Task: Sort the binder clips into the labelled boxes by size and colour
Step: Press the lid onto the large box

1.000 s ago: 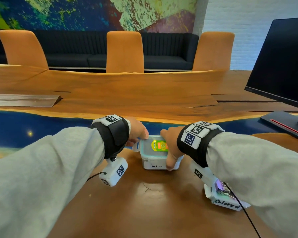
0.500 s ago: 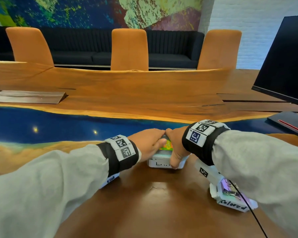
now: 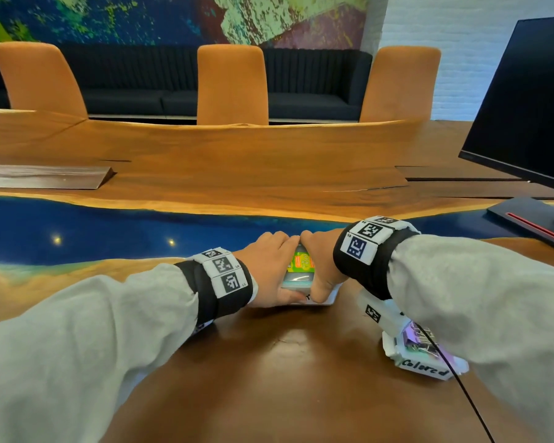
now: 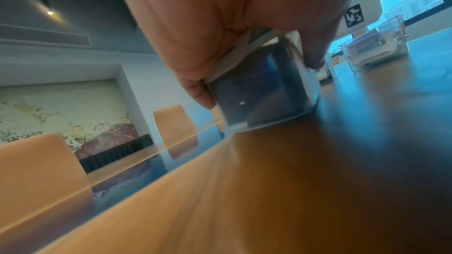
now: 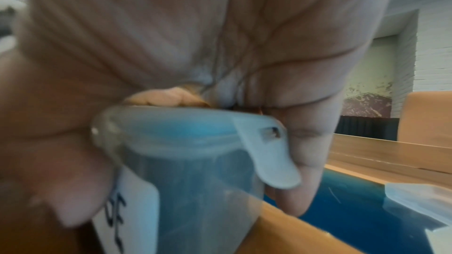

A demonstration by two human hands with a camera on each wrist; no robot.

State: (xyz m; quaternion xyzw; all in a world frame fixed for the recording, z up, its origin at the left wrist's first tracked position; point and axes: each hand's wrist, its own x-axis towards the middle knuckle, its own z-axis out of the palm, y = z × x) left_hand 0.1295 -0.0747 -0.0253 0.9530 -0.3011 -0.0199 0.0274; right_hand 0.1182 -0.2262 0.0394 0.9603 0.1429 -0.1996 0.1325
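Your left hand [image 3: 271, 273] and right hand [image 3: 320, 266] both have a tight grip on one small clear box [image 3: 301, 276] sitting on the tabletop [image 3: 285, 378]. Your fingers curl over its lid [image 5: 186, 130], pressing it down. A side flap [image 5: 266, 154] on the lid sticks out, not snapped down yet. So this box looks almost closed. By your right arm sits the box marked "Colored" [image 3: 426, 367], with clips [image 3: 421, 342] inside and no lid. No loose clips show. The monitor [image 3: 525, 107] stands well off to your right.
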